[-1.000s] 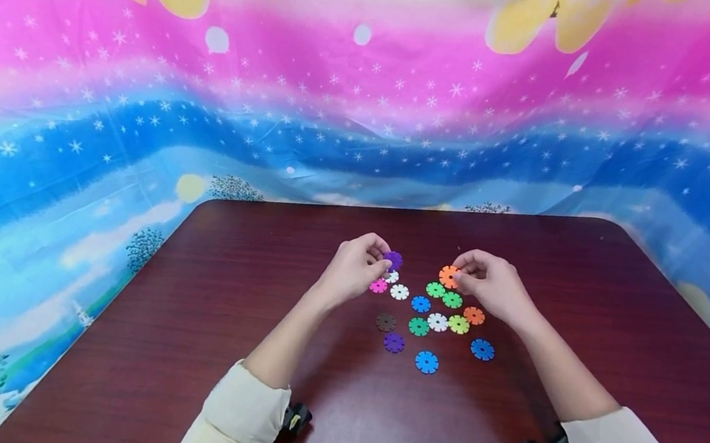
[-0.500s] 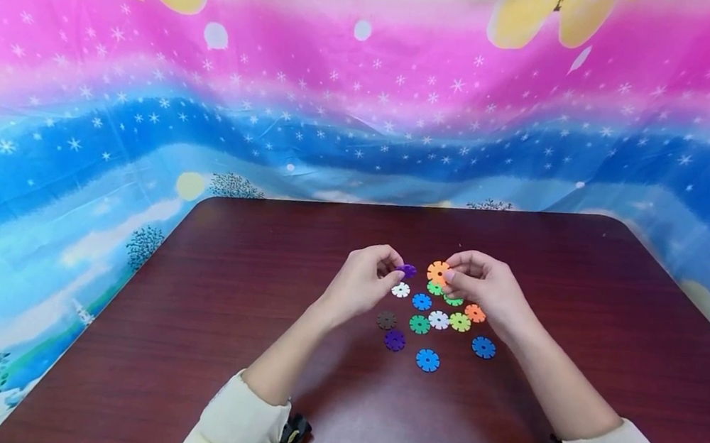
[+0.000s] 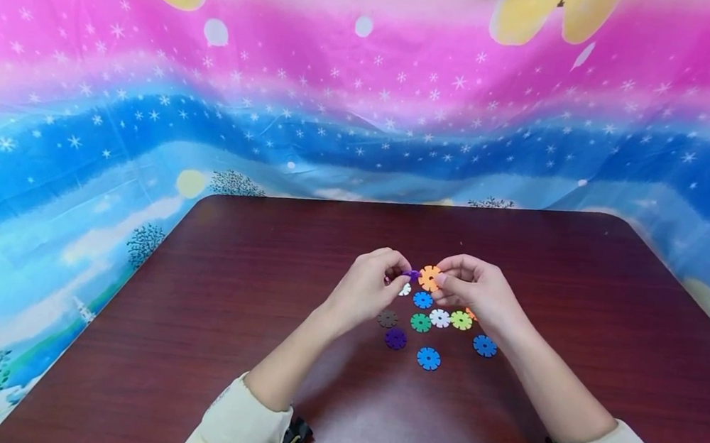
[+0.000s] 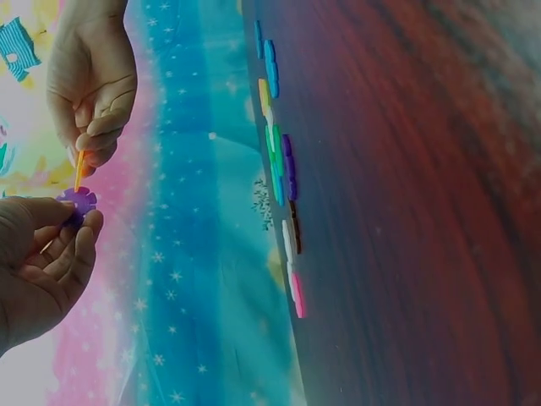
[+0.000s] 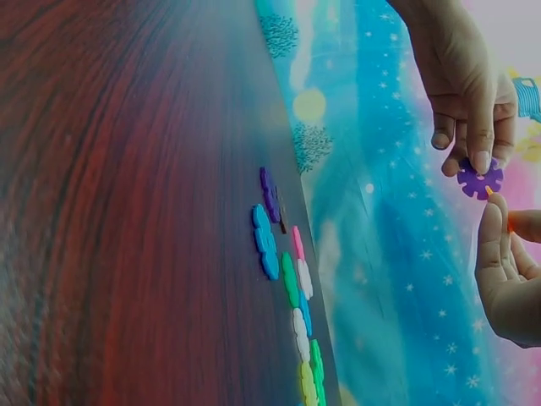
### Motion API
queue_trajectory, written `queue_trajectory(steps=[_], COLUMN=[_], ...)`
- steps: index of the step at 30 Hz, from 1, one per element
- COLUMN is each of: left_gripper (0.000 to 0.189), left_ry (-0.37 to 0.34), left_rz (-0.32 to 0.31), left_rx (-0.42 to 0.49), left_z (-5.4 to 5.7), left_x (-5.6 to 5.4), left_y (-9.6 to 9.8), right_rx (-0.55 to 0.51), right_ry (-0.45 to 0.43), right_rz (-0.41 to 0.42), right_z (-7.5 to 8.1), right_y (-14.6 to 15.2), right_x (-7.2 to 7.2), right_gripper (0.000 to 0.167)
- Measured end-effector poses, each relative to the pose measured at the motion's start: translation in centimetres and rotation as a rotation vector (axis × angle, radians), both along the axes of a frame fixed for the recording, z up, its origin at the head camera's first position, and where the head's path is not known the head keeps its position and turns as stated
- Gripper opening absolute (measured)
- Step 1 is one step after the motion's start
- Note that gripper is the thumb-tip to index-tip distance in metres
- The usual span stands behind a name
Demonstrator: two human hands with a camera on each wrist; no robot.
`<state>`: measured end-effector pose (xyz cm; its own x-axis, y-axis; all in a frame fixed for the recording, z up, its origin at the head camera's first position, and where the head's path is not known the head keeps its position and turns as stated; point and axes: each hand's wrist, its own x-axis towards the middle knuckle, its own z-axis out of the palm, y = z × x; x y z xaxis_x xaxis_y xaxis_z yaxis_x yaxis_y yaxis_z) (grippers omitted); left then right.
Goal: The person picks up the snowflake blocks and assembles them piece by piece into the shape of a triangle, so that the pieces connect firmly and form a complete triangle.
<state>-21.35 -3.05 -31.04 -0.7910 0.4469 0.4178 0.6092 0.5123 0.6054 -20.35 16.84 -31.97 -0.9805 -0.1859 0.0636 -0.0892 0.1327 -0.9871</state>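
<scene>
My left hand (image 3: 364,285) pinches a purple notched plastic disc (image 4: 80,203) between thumb and fingers. An orange notched disc (image 3: 429,278) is pinched in my right hand (image 3: 480,287), its face toward the head camera. The purple disc is turned nearly edge-on in the head view. Both discs are held above the table, and in the wrist views the orange disc's edge meets the purple disc's rim. Beneath the hands lie a white disc (image 3: 405,290) and a blue disc (image 3: 422,300). My right hand partly covers another orange disc (image 3: 471,314).
More discs lie flat on the dark red table (image 3: 224,309): green (image 3: 420,323), white (image 3: 440,319), yellow-green (image 3: 461,320), brown (image 3: 387,319), purple (image 3: 396,338) and blue (image 3: 428,358). A pink disc (image 4: 299,296) shows in the left wrist view. A patterned curtain (image 3: 364,122) hangs behind the table.
My two hands have come together, bringing the purple and orange discs edge to edge. The purple disc has turned from face-on to nearly edge-on in the head view.
</scene>
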Motion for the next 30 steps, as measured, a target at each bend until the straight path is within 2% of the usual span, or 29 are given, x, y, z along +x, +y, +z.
queue_trajectory(steps=[10, 17, 23, 30], left_gripper=[0.003, 0.003, 0.003, 0.004], left_ry=[0.11, 0.164, 0.178, 0.126], left_rz=[-0.032, -0.028, -0.039, -0.052], left_rx=[-0.013, -0.009, -0.042, -0.023], left_z=[-0.47, -0.63, -0.67, -0.89], left_x=[0.07, 0.04, -0.02, 0.02], left_y=[-0.05, 0.08, 0.26, -0.17], right_rx=[-0.052, -0.07, -0.033, -0.003], right_ry=[-0.035, -0.05, -0.035, -0.025], right_rz=[0.012, 0.019, 0.022, 0.063], right_z=[0.11, 0.32, 0.14, -0.64], right_y=[-0.11, -0.1, -0.04, -0.04], right_x=[0.12, 0.06, 0.0, -0.16], right_gripper=[0.029, 0.026, 0.027, 0.036])
